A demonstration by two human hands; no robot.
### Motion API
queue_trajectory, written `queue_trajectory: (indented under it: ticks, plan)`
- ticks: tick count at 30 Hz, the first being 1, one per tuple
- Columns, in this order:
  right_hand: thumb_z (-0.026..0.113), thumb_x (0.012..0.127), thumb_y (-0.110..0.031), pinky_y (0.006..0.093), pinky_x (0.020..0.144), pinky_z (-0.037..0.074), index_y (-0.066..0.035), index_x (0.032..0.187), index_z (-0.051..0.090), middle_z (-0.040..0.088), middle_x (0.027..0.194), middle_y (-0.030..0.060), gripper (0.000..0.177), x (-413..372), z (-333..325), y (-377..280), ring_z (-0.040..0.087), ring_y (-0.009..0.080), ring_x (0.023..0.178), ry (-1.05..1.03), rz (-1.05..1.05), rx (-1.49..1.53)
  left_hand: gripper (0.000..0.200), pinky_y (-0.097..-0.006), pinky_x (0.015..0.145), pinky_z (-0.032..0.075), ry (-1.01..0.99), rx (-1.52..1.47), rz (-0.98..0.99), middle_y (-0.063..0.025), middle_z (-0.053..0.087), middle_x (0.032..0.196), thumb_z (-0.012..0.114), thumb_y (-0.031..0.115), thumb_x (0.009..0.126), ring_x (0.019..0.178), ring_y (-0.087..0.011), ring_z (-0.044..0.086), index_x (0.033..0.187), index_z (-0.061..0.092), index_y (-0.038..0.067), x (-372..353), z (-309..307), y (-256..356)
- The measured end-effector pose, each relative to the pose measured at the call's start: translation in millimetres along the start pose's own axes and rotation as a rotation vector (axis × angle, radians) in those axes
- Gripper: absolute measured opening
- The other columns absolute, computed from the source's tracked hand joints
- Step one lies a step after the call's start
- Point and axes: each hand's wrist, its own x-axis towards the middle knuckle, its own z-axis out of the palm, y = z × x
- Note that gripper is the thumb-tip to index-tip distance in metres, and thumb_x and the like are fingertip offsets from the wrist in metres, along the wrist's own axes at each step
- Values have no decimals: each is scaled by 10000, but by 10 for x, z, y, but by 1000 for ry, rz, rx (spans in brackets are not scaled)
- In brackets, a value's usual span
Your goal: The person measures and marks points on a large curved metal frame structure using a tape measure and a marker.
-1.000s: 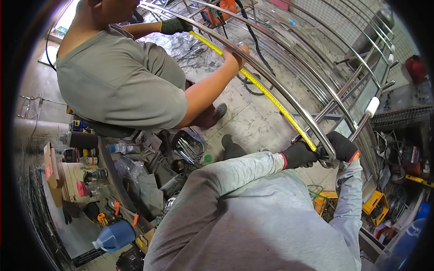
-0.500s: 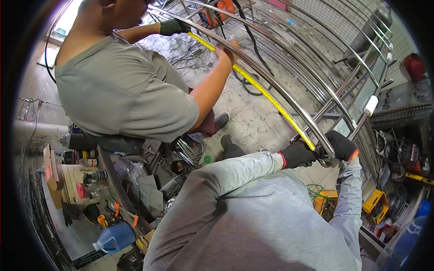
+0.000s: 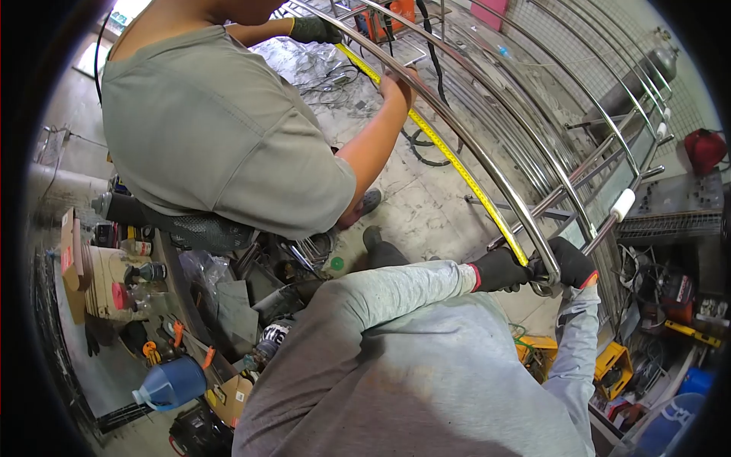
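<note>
My left hand (image 3: 499, 270), in a black glove with a red cuff, closes on the near end of a yellow measuring tape (image 3: 457, 161). The tape runs stretched alongside a long curved steel tube (image 3: 487, 169). At the tube's bent near end, my right hand (image 3: 571, 263), gloved the same way, is wrapped around the metal; its fingertips are partly hidden. Farther up, a co-worker in a grey shirt (image 3: 221, 129) has a bare hand (image 3: 397, 85) at the tape and tube, and a gloved hand (image 3: 316, 30) near the tape's far end.
More curved steel tubes (image 3: 548, 148) form a frame to the right, with a white roller (image 3: 622, 203) on one bar. A gas cylinder (image 3: 636, 80) lies behind. An orange machine (image 3: 388, 19) stands at the back. To the left are a blue jug (image 3: 171, 383) and scattered tools.
The view has shifted slightly, so the co-worker and frame appear farther right. Both my hands keep their hold at the near end, a little lower in view. The tape stays stretched.
</note>
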Motion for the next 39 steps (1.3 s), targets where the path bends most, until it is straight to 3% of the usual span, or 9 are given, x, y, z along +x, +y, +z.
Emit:
queue_trajectory:
  ticks: [4, 7, 10, 14, 16, 22, 35, 37, 39]
  plan:
    - [789, 817, -165, 335, 673, 550, -3, 955, 790, 764, 777, 110, 213, -18, -18, -69, 675, 132, 687, 11, 10, 3, 275, -300, 520, 518, 7, 31, -51, -65, 711, 751, 731, 301, 898, 624, -145, 682, 968, 700, 37, -39, -9, 55]
    - [843, 812, -201, 354, 809, 567, 13, 1033, 752, 755, 922, 117, 322, 6, -60, -26, 710, 194, 855, -76, 125, -2, 279, -299, 511, 514, 9, 32, -37, -68, 715, 753, 733, 302, 895, 622, -147, 687, 965, 698, 34, -20, -6, 35]
    - [786, 842, -159, 333, 680, 556, 12, 965, 785, 771, 799, 106, 211, -54, -21, -237, 689, 140, 705, 20, -18, -22, 287, -298, 511, 514, 12, 8, -12, -70, 717, 755, 739, 309, 896, 622, -148, 689, 968, 701, 34, -19, 9, 15]
    - [783, 837, -144, 331, 679, 554, 11, 967, 783, 771, 801, 97, 202, -40, -51, -162, 688, 133, 712, 2, -1, -9, 299, -299, 509, 513, 14, 29, -31, -71, 717, 757, 752, 324, 902, 625, -151, 690, 969, 708, 36, -31, 4, 47]
    - [833, 805, -187, 364, 827, 557, 5, 1053, 740, 748, 956, 140, 328, -23, -70, -121, 708, 223, 886, -62, 120, -34, 298, -298, 509, 513, 20, 15, -19, -71, 718, 758, 752, 326, 907, 624, -150, 689, 965, 711, 37, 6, 17, -9]
    - [818, 811, -171, 355, 775, 565, 1, 988, 757, 763, 861, 109, 254, -12, -53, -80, 703, 182, 789, -67, 47, -28, 286, -294, 513, 515, 24, 13, -29, -69, 716, 760, 752, 316, 910, 622, -147, 685, 956, 717, 36, 35, 23, -32]
    - [825, 827, -176, 347, 794, 562, 7, 1027, 751, 757, 904, 100, 281, -33, -32, -93, 697, 166, 831, -61, 95, 13, 263, -278, 506, 507, 6, 24, -52, -63, 706, 753, 752, 298, 895, 628, -131, 681, 939, 713, 41, 13, 7, -7]
    - [803, 817, -142, 331, 693, 548, 12, 993, 782, 772, 809, 89, 234, -45, -6, -122, 661, 97, 728, 7, 1, 50, 269, -278, 508, 508, 9, 10, -50, -60, 706, 757, 754, 301, 894, 630, -129, 681, 946, 710, 41, 13, 11, -8]
    - [806, 815, -141, 328, 694, 547, 13, 1001, 782, 773, 814, 91, 243, -15, -1, 10, 659, 93, 733, -5, 10, 46, 275, -278, 510, 509, 11, -4, -49, -56, 706, 761, 755, 304, 893, 632, -128, 682, 952, 708, 40, 19, 13, -19]
